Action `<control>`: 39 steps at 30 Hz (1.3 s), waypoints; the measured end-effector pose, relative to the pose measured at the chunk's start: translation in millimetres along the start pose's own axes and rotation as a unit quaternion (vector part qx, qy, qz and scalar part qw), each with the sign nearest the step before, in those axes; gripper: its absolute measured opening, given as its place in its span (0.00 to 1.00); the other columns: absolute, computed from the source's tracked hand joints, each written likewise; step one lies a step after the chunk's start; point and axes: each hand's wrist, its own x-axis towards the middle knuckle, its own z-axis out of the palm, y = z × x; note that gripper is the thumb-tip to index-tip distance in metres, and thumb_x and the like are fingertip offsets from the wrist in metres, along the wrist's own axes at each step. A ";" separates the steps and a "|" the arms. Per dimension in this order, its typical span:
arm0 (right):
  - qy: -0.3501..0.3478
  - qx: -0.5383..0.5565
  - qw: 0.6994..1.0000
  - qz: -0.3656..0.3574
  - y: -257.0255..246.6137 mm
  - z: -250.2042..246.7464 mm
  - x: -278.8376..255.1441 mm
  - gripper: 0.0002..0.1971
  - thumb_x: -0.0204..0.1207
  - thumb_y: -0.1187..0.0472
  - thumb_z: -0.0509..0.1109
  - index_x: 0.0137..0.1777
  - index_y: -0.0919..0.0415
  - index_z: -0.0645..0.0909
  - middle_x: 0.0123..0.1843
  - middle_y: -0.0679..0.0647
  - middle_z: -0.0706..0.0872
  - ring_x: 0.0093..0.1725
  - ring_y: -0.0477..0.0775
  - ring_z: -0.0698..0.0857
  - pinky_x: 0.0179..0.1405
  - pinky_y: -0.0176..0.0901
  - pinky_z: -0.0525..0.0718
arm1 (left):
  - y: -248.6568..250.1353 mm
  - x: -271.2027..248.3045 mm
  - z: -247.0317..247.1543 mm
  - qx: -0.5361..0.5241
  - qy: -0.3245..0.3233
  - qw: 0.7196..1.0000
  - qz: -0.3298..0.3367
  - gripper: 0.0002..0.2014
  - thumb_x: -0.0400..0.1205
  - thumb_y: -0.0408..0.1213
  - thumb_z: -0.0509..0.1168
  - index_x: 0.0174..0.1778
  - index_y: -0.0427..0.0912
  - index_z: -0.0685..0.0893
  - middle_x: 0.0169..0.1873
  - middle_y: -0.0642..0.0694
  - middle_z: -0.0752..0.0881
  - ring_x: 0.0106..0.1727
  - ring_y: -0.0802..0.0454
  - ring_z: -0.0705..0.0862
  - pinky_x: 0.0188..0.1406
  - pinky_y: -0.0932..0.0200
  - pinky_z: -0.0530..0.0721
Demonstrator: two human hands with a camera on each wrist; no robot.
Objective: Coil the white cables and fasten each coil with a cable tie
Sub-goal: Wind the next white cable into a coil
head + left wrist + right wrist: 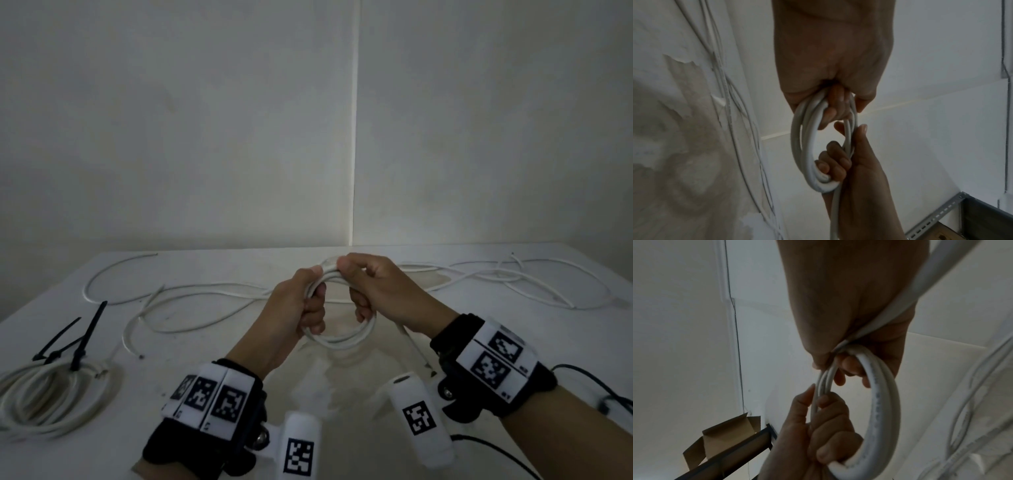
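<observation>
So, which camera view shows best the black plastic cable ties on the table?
The head view: the black plastic cable ties lie at the left on the white table, one standing up from the finished white cable coil. Neither wrist view shows them; both show only the hands gripping the new coil.

You see smooth, matt white plastic sheathing on the cable coil [337, 337], black plastic cable ties [82, 337], a scuffed matt white counter [212, 346], and brown cardboard box flaps [723, 433].

Loose cables [205, 294] across table [239, 342] beyond hands
</observation>
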 end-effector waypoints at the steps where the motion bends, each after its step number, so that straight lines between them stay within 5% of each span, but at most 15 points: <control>1: 0.006 0.004 1.000 0.000 0.6 0.7 0.9 0.17 0.82 0.51 0.57 0.47 0.64 0.80 0.17 0.45 0.69 0.18 0.46 0.71 0.25 0.40 0.78 | -1.1 2.4 0.8 0.006 0.011 1.000 0.004 0.19 0.85 0.43 0.53 0.28 0.41 0.69 0.13 0.54 0.60 0.13 0.58 0.59 0.14 0.67 0.64; 7: 0.043 0.056 0.997 -0.001 13.8 4.8 11.7 0.15 0.84 0.58 0.54 0.36 0.59 0.72 0.24 0.51 0.71 0.21 0.46 0.71 0.28 0.40 0.78 | -7.8 20.1 -0.9 -0.005 0.066 0.998 0.015 0.22 0.83 0.47 0.58 0.24 0.45 0.65 0.13 0.55 0.61 0.13 0.58 0.58 0.13 0.69 0.60; 19: -0.001 -0.004 0.996 -0.094 58.3 -9.9 28.1 0.12 0.84 0.64 0.54 0.57 0.64 0.78 0.29 0.55 0.81 0.28 0.48 0.84 0.31 0.40 0.86 | -26.6 48.6 -13.0 0.029 0.060 0.998 0.017 0.21 0.84 0.46 0.57 0.24 0.44 0.66 0.14 0.55 0.61 0.14 0.59 0.58 0.13 0.69 0.60; 29: 0.062 -0.133 0.977 -0.152 72.2 -10.8 33.3 0.12 0.83 0.57 0.54 0.52 0.58 0.78 0.25 0.51 0.80 0.25 0.46 0.81 0.30 0.30 0.78 | -34.9 54.6 -12.6 0.087 0.025 0.996 0.013 0.20 0.85 0.46 0.52 0.29 0.40 0.71 0.13 0.55 0.65 0.15 0.58 0.64 0.20 0.65 0.71; 39: 0.047 -0.113 0.978 -0.169 71.7 -4.4 33.9 0.13 0.83 0.57 0.54 0.54 0.61 0.79 0.25 0.48 0.79 0.26 0.46 0.81 0.31 0.36 0.80 | -39.4 52.8 -1.8 0.057 0.130 0.988 0.059 0.24 0.81 0.46 0.61 0.19 0.46 0.67 0.11 0.55 0.64 0.13 0.59 0.60 0.14 0.69 0.63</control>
